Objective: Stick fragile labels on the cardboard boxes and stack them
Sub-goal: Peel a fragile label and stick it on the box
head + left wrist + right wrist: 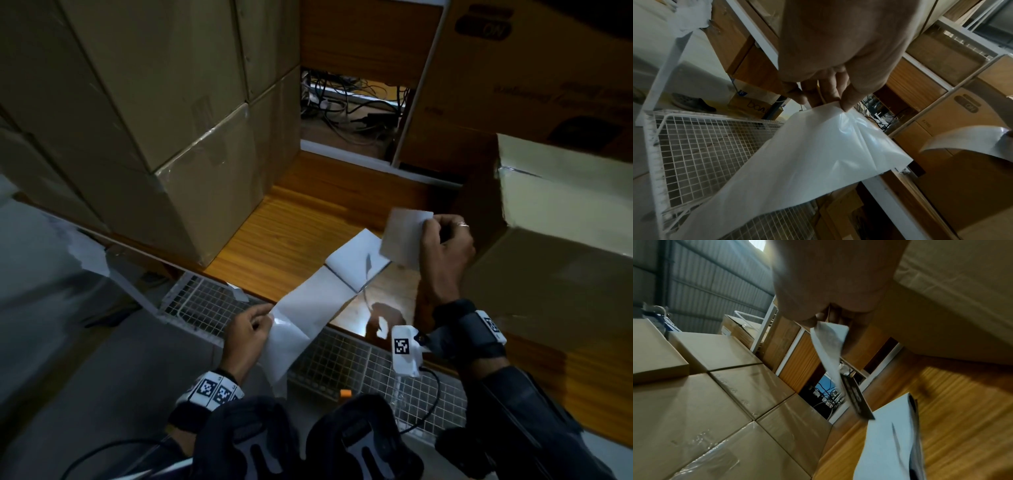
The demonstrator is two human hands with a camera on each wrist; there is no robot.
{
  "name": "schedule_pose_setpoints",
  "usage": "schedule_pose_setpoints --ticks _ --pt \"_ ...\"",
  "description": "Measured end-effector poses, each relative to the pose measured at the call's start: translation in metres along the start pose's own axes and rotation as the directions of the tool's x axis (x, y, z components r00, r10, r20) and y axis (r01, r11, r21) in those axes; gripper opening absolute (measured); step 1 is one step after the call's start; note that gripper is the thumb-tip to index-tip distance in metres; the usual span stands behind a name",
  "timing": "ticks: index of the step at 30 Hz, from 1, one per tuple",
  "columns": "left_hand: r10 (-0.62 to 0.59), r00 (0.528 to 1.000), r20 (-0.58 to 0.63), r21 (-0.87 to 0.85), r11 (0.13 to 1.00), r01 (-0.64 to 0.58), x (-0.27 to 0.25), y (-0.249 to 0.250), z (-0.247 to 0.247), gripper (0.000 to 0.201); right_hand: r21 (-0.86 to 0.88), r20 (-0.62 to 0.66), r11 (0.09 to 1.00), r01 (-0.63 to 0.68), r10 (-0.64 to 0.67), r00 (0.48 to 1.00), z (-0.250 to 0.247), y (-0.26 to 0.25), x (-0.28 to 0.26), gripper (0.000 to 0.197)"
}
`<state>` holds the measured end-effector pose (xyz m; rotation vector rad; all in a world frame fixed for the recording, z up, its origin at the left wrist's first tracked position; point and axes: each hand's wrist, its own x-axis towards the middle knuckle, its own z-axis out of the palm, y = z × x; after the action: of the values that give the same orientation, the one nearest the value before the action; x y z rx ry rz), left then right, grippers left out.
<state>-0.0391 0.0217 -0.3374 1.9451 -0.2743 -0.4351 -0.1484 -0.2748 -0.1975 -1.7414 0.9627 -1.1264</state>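
My right hand (442, 240) pinches a peeled label (406, 238) by its upper edge, above the wooden shelf (291, 222). The same label (830, 350) hangs from my fingers in the right wrist view, dark print on its lower part. My left hand (251, 325) pinches the end of the white backing strip (308, 308), which runs up onto the shelf to a folded sheet (356, 260). The left wrist view shows the glossy strip (818, 154) held at its top corner. A cardboard box (561, 246) stands just right of my right hand.
Stacked cardboard boxes (154, 120) fill the left of the shelf. A printed box (548, 78) stands at the back right. Cables (349, 106) lie in a gap behind the shelf. A white wire basket (212, 308) sits below the shelf edge, and a shoe (692, 102) lies on the floor.
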Motion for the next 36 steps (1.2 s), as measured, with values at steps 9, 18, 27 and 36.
schedule_pose_setpoints --ticks 9,18,27,36 --pt "0.233 0.955 0.185 -0.110 0.970 -0.216 -0.005 0.073 0.002 0.029 0.010 0.320 0.845 0.534 -0.509 0.799 0.000 -0.002 -0.049 0.005" --pt "0.024 0.787 0.617 -0.466 0.817 0.340 -0.015 0.124 0.049 0.037 -0.075 0.595 0.484 0.872 -0.680 0.429 -0.031 0.047 -0.114 0.012" --pt "0.115 0.847 0.520 -0.470 0.866 0.171 -0.015 0.144 0.087 0.022 -0.154 0.361 0.905 0.396 -0.322 0.875 -0.082 0.053 -0.108 0.026" --pt "0.359 0.462 0.811 0.159 0.624 -0.765 -0.001 0.166 0.106 0.041 -0.255 0.358 0.839 0.481 -0.380 0.853 -0.130 0.029 -0.060 0.054"
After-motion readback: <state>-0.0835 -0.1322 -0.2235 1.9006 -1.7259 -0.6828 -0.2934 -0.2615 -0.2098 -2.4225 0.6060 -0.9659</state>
